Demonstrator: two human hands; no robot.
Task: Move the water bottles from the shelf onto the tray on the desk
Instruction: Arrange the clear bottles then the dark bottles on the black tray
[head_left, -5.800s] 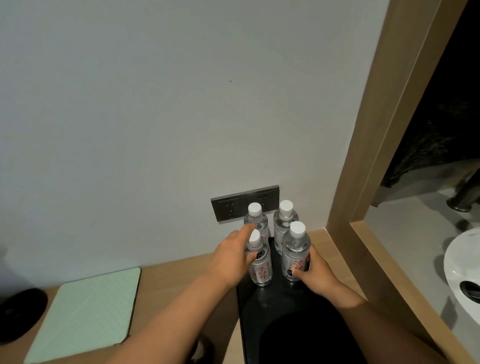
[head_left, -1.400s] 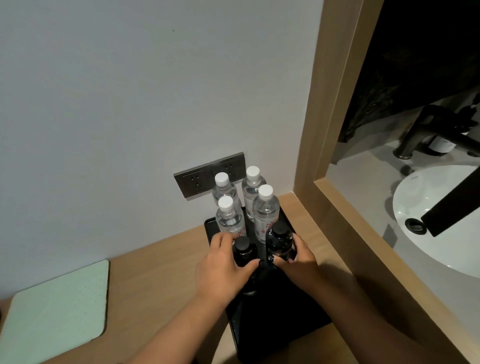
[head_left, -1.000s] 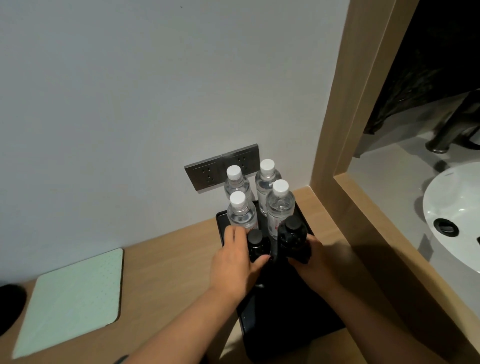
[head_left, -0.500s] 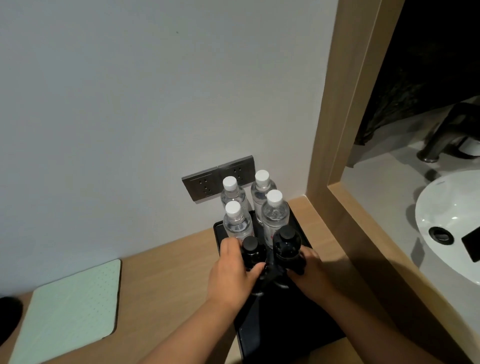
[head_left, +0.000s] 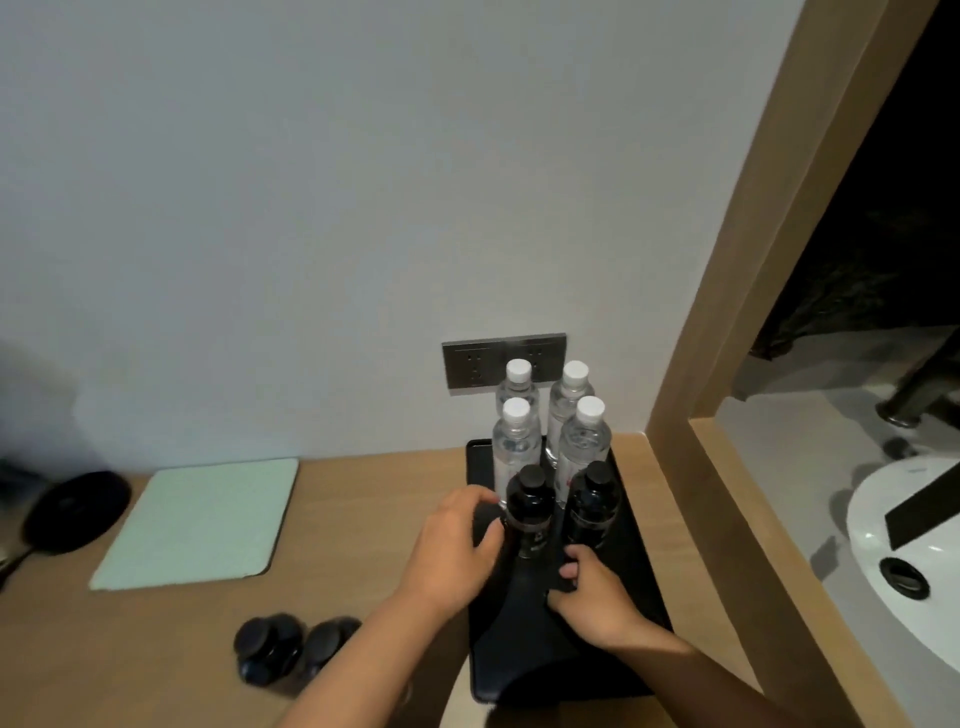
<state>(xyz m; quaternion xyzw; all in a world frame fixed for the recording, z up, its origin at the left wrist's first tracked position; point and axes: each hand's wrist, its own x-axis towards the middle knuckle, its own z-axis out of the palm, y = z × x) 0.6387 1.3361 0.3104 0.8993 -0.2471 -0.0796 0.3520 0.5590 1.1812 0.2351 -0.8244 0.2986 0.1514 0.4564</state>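
Standing six bottles on the black tray (head_left: 628, 613) at the right end of the bench (head_left: 363, 519): four clear ones with white caps at the back, two dark ones in front. My left hand (head_left: 457, 551) curls round the left dark bottle (head_left: 529, 512), thumb on its near side, fingers (head_left: 470, 501) behind it. My right hand (head_left: 592, 590) sits low by the base of the right dark bottle (head_left: 592, 506); its fingers look bent and close together, but I cannot tell whether they grip the bottle or only rest on the tray.

Two more dark bottles (head_left: 291, 649) wait on the bench to the left, near a green pad (head_left: 200, 522).

Risks, as I judge them:
- Bottles stand tightly packed, some touching. Withdrawing my left fingers from behind the dark bottle could nudge the front clear bottle (head_left: 516, 447) and topple the row.
- Tall, narrow bottles tip easily if pushed near the cap.
- Little free tray remains except in front; crowding the next pair may shove these backward toward the wall socket (head_left: 475, 364).
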